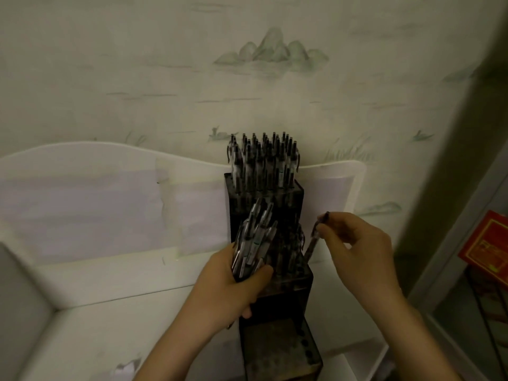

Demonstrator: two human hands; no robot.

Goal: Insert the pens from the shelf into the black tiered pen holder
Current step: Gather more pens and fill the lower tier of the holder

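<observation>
White shelf (pixel 115 281): left hand (pixel 233 290) grips a pen bundle (pixel 254 243); right hand (pixel 360 243) pinches one pen (pixel 313 240) above holder (pixel 286 287).

Upright pens (pixel 264 160) crowd the holder's (pixel 298 199) back tier; its front tier (pixel 275 350) seems open; the shelf's (pixel 90 325) left side lies free.

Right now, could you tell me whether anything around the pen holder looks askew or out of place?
Nothing looks damaged or spilled. Only the single pen the right hand pinches leans at the holder's right side.
</observation>
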